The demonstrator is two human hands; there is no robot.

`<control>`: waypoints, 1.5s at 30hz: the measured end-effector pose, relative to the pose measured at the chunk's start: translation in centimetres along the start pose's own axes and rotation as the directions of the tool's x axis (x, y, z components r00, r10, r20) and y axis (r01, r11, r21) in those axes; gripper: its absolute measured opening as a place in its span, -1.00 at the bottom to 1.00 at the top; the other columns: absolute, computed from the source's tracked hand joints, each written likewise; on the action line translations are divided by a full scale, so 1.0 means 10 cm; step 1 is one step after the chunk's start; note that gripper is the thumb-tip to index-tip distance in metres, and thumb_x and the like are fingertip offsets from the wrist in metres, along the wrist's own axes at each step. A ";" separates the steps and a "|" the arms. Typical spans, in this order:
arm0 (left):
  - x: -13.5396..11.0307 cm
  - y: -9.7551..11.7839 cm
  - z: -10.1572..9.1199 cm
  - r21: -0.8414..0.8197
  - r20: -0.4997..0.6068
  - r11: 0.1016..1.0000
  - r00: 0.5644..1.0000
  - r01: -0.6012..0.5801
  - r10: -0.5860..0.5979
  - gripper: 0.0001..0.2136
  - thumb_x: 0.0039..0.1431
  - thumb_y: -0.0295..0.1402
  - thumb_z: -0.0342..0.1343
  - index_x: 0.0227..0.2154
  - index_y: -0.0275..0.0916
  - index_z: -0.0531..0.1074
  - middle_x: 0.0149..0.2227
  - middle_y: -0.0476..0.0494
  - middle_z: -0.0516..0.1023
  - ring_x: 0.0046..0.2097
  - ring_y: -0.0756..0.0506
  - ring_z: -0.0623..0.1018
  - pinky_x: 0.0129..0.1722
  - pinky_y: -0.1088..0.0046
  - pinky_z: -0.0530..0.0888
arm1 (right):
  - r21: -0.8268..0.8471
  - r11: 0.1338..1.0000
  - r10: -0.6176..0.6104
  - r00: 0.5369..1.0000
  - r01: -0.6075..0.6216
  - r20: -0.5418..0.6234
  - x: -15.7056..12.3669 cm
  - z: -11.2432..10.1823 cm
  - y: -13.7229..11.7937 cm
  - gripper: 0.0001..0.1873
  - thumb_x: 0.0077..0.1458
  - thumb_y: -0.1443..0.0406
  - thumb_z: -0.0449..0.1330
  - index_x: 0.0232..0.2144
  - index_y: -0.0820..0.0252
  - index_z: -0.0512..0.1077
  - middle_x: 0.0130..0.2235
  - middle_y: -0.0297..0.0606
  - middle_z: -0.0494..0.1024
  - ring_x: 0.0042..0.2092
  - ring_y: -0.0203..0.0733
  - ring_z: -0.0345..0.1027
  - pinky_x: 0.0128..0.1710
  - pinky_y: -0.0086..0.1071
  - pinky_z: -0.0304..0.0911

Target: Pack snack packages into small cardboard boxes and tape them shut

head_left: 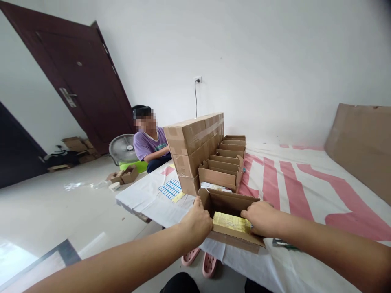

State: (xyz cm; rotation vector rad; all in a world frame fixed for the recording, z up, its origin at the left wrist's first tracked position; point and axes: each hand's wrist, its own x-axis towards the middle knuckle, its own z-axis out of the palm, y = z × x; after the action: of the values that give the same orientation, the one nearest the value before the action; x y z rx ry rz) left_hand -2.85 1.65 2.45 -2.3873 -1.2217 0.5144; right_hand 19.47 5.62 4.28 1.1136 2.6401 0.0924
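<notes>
An open cardboard box [235,241] stands at the near edge of the cloth-covered table, its lid flap raised at the back. Inside it lies a yellow box [231,221]. My left hand [198,219] is closed on the cardboard box's left side, with the thumb near the top of the wall. Curled over the right side is my right hand [259,217], close to the yellow box's right end; some of its fingertips are hidden. Just behind stands a row of open cardboard boxes [218,178], the nearest with a white item at its front.
Taped cartons [191,152] are stacked left of the row. A blue-lined sheet [170,189] lies on the table [140,203]. Another person [149,142] sits beyond, near a fan [122,148]. Pink clogs [209,264] are on the floor. A dark object [284,244] lies under my right forearm.
</notes>
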 end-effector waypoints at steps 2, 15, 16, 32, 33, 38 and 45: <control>-0.01 0.00 -0.03 -0.014 0.008 1.000 1.000 -0.005 0.005 -0.83 -0.03 -0.48 0.18 -0.37 -0.27 0.64 -0.36 -0.42 0.65 -0.16 -0.50 0.57 -0.02 -0.24 0.18 | -0.006 1.000 -0.012 1.000 0.012 0.025 0.04 -0.01 -0.02 -0.64 -0.14 0.40 0.26 -0.19 0.19 0.50 -0.32 -0.04 0.64 -0.28 0.18 0.54 -0.46 -0.24 0.31; 0.04 -0.05 -0.09 -0.093 0.025 0.995 0.999 -0.023 0.025 -0.83 0.03 -0.53 0.10 -0.37 -0.35 0.59 -0.37 -0.38 0.63 -0.23 -0.32 0.57 -0.13 0.06 0.33 | 0.007 0.999 0.046 0.994 -0.046 -0.099 0.23 0.26 0.06 -0.51 -0.15 0.39 0.31 -0.08 0.32 0.42 -0.17 0.14 0.58 -0.14 0.22 0.49 -0.20 -0.09 0.33; 0.05 -0.06 -0.09 -0.100 0.026 0.995 0.999 -0.021 0.024 -0.83 0.03 -0.53 0.10 -0.37 -0.35 0.59 -0.38 -0.37 0.63 -0.24 -0.30 0.57 -0.15 0.08 0.34 | 0.013 0.999 0.049 0.994 -0.048 -0.100 0.25 0.28 0.07 -0.49 -0.17 0.42 0.30 -0.07 0.32 0.41 -0.15 0.12 0.58 -0.12 0.21 0.48 -0.19 -0.10 0.32; 0.07 -0.47 -0.54 -0.435 -0.129 0.892 0.971 0.127 -0.201 -0.55 0.18 0.06 -0.03 -0.36 -0.27 0.50 -0.34 -0.28 0.60 -0.33 -0.26 0.59 -0.37 0.28 0.44 | 0.595 0.771 0.076 0.894 0.228 -0.441 0.11 0.02 0.52 -0.39 -0.14 0.25 0.36 0.02 0.19 0.39 0.00 -0.12 0.42 0.00 -0.02 0.36 0.03 -0.18 0.27; 0.11 -0.56 -0.60 -0.498 -0.217 0.854 0.932 0.150 -0.290 -0.59 0.20 0.02 -0.03 -0.30 -0.26 0.47 -0.28 -0.27 0.59 -0.27 -0.25 0.59 -0.31 0.26 0.46 | 0.617 0.742 0.099 0.867 0.262 -0.487 0.10 -0.05 0.60 -0.41 -0.10 0.23 0.34 0.03 0.19 0.39 0.00 -0.11 0.43 0.01 -0.02 0.35 0.04 -0.17 0.28; 0.62 -1.01 -0.59 -0.968 -0.246 0.182 0.797 -0.173 -0.552 -0.36 -0.20 -0.26 0.40 0.00 -0.18 0.31 -0.02 -0.20 0.52 -0.07 -0.22 0.56 -0.06 0.18 0.48 | 0.710 0.628 0.324 0.723 0.318 -0.610 0.23 -0.45 1.07 -0.47 -0.04 0.22 0.30 0.03 0.15 0.41 0.01 -0.12 0.44 -0.01 -0.03 0.37 -0.05 -0.18 0.36; 1.55 -1.35 -0.39 -0.940 -0.201 -0.125 0.810 -0.318 -0.550 -0.48 -0.27 -0.38 0.46 -0.18 -0.27 0.41 -0.14 -0.19 0.61 -0.09 -0.21 0.59 -0.04 0.18 0.51 | 0.791 0.544 0.549 0.595 0.280 -0.588 0.71 -0.70 1.63 -0.40 -0.11 0.32 0.34 0.05 0.18 0.37 0.11 -0.09 0.44 0.03 -0.05 0.38 0.09 -0.15 0.29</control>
State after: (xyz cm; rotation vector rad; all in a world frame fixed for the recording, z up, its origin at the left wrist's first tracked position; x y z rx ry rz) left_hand -1.51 20.93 10.57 -2.8134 -1.7679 -2.0390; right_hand 24.10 22.46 12.02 2.0038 3.4764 -1.0493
